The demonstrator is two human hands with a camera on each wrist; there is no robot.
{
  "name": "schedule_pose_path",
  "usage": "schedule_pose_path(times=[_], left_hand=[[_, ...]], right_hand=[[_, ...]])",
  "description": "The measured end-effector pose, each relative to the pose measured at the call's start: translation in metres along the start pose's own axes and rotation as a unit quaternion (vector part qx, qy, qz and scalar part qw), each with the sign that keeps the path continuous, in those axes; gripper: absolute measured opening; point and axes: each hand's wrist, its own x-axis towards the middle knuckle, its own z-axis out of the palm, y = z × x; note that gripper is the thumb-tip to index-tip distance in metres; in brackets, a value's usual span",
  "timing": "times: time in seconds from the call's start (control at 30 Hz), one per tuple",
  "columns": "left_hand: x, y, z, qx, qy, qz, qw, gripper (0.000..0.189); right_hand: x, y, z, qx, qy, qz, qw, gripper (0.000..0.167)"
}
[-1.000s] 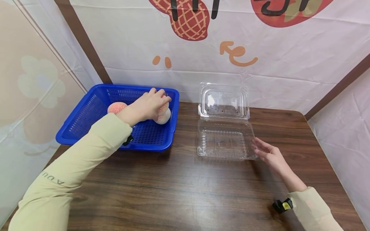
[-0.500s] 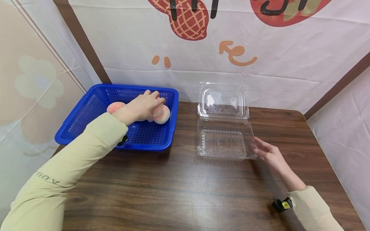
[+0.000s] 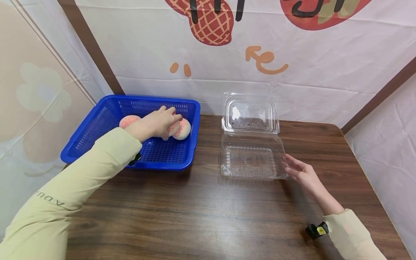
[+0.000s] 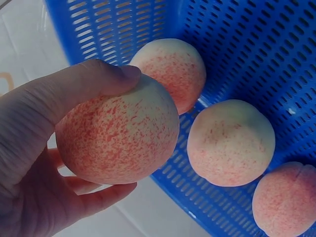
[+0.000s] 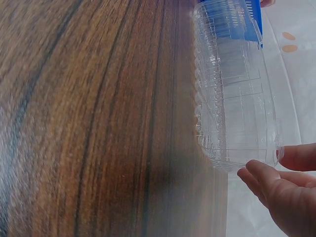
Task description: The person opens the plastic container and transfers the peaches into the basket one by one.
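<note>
In the head view my left hand (image 3: 156,124) is inside the blue plastic basket (image 3: 169,166), holding a pink-speckled peach (image 4: 118,136) between thumb and fingers. Behind the held fruit, the left wrist view shows a peach (image 4: 173,71) partly covered by it, a paler peach (image 4: 231,143) and a pinker one (image 4: 286,200) cut by the frame. A clear plastic clamshell box (image 3: 250,162) lies open on the table, its lid (image 3: 250,113) tilted up at the back. My right hand (image 3: 305,178) holds the box's right edge, thumb at the rim and fingers against the side.
The brown wooden table (image 3: 208,216) carries the basket at left and the box at centre right. A printed white cloth wall (image 3: 146,47) stands right behind both. The basket's raised rim surrounds the peaches.
My left hand has drawn left within the basket with a peach, away from the peach at the right side, which now shows more. The right hand and the box have stayed put.
</note>
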Motion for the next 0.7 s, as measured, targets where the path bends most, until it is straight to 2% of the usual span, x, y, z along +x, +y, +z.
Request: schedule_pose_path(times=[0.7], left_hand=[[-0.001, -0.009, 0.017, 0.012, -0.044, -0.007, 0.9989, 0.078]], right_hand=[[-0.001, -0.002, 0.001, -0.012, 0.002, 0.001, 0.9999, 0.056]])
